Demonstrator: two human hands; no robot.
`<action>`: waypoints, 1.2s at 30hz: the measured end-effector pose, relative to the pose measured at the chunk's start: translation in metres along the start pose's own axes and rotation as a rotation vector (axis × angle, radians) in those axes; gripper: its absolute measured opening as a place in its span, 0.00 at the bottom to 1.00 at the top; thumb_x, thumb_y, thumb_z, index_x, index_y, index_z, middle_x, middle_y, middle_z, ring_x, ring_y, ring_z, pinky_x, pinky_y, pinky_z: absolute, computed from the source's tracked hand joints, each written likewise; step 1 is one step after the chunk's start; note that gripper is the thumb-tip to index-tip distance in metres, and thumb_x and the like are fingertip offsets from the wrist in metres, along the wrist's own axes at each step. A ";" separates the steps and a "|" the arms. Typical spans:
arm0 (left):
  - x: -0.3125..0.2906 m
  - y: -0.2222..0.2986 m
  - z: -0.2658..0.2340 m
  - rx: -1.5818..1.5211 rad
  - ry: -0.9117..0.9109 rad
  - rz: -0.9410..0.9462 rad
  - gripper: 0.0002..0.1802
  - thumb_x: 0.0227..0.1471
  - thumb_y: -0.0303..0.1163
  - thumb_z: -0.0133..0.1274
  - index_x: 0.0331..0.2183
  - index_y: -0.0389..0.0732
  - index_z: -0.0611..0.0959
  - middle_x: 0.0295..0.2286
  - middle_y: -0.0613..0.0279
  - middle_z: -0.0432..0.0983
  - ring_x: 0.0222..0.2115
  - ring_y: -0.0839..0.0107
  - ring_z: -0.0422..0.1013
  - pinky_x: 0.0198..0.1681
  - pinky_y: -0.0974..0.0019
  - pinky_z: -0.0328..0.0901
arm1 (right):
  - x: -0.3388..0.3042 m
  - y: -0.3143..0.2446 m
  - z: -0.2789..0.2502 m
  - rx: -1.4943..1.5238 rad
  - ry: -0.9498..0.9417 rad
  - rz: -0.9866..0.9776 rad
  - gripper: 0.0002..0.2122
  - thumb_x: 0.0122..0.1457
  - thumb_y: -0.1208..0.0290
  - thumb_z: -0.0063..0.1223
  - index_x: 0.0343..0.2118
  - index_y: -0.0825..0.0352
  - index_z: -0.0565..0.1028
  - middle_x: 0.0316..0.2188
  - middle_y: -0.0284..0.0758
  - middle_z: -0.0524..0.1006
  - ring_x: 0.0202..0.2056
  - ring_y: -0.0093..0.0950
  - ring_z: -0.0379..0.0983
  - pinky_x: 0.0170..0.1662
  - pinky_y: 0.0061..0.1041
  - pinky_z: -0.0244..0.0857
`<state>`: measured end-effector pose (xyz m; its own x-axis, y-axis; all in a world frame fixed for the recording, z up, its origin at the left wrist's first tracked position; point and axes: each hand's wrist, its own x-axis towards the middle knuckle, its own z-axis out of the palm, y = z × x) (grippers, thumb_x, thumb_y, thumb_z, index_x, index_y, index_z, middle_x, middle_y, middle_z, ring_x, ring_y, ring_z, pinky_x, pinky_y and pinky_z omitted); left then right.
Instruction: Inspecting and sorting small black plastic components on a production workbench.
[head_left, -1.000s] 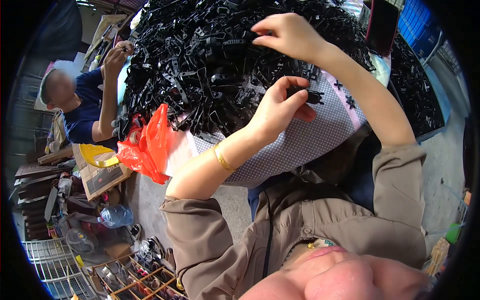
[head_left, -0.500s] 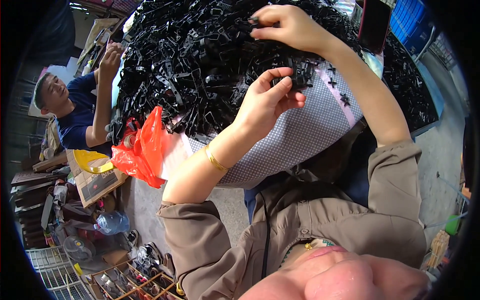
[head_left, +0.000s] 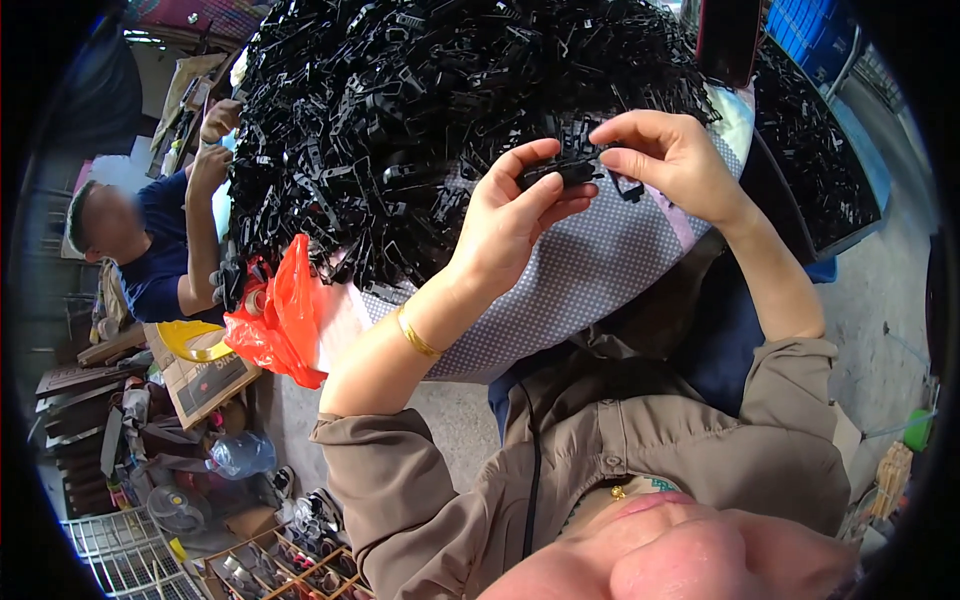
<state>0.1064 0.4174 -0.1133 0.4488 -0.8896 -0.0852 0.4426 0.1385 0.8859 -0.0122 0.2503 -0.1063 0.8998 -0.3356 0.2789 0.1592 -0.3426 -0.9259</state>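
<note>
My left hand (head_left: pixel 515 210) is closed around a dark black plastic piece (head_left: pixel 568 176), held between thumb and fingers; a gold bangle circles the wrist. Just to its right, my right hand (head_left: pixel 675 165) pinches a small black plastic part with a rectangular open loop (head_left: pixel 628 188), which hangs below the fingertips. The two pieces are close together; whether they touch I cannot tell. Both hands are over the near edge of a big heap of black plastic parts (head_left: pixel 400 120), which lies on a grey dotted cloth (head_left: pixel 560 290) with a pink stripe.
A red plastic bag (head_left: pixel 290 320) lies at the heap's near left edge. Across to the left, a co-worker in a dark blue shirt (head_left: pixel 165 245) has hands at the heap. A dark phone-like slab (head_left: pixel 728 40) stands at the far right, beside another tray of black parts (head_left: pixel 815 150).
My right hand has come back from the far side of the heap toward my left hand, with the looped black part in its fingers. My left hand has barely shifted.
</note>
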 end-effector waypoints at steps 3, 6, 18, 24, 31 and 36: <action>0.001 -0.001 -0.001 0.012 0.027 -0.041 0.19 0.55 0.22 0.43 0.48 0.30 0.61 0.37 0.47 0.70 0.37 0.63 0.73 0.44 0.66 0.70 | 0.000 0.005 0.000 -0.045 0.021 -0.019 0.12 0.53 0.77 0.55 0.41 0.69 0.70 0.26 0.27 0.74 0.29 0.13 0.69 0.32 0.11 0.64; 0.001 -0.001 0.000 0.014 0.059 -0.072 0.19 0.55 0.22 0.42 0.48 0.30 0.62 0.39 0.47 0.70 0.38 0.63 0.73 0.45 0.66 0.69 | -0.002 0.004 -0.007 0.176 0.098 0.138 0.13 0.53 0.78 0.54 0.42 0.71 0.71 0.29 0.31 0.76 0.30 0.16 0.72 0.33 0.13 0.67; -0.009 -0.001 0.011 -0.015 -0.020 -0.010 0.25 0.54 0.21 0.34 0.54 0.32 0.57 0.47 0.42 0.64 0.50 0.57 0.63 0.57 0.60 0.57 | -0.001 0.006 0.000 0.121 0.191 0.127 0.09 0.56 0.70 0.51 0.36 0.69 0.76 0.23 0.25 0.75 0.19 0.10 0.64 0.22 0.09 0.58; -0.008 -0.001 0.007 -0.058 -0.065 -0.016 0.26 0.54 0.22 0.36 0.56 0.35 0.56 0.47 0.43 0.64 0.51 0.55 0.62 0.57 0.57 0.56 | -0.006 0.006 0.004 0.038 0.026 0.235 0.10 0.53 0.71 0.56 0.36 0.69 0.76 0.18 0.24 0.73 0.16 0.09 0.60 0.18 0.10 0.53; -0.009 0.003 0.005 -0.065 -0.197 -0.056 0.27 0.56 0.22 0.36 0.57 0.36 0.52 0.47 0.42 0.64 0.49 0.54 0.64 0.55 0.56 0.58 | -0.005 0.006 -0.009 0.271 -0.136 0.363 0.09 0.45 0.68 0.64 0.23 0.64 0.73 0.16 0.23 0.70 0.14 0.10 0.60 0.17 0.09 0.52; -0.011 0.002 0.007 0.111 -0.191 -0.021 0.28 0.57 0.24 0.38 0.57 0.36 0.52 0.45 0.42 0.66 0.47 0.55 0.66 0.54 0.56 0.60 | -0.005 0.011 -0.003 0.321 -0.151 0.355 0.11 0.43 0.67 0.66 0.22 0.62 0.72 0.15 0.22 0.70 0.14 0.09 0.59 0.17 0.09 0.51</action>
<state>0.0976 0.4241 -0.1072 0.2803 -0.9596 -0.0252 0.3577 0.0801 0.9304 -0.0164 0.2462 -0.1170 0.9660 -0.2441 -0.0854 -0.0716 0.0646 -0.9953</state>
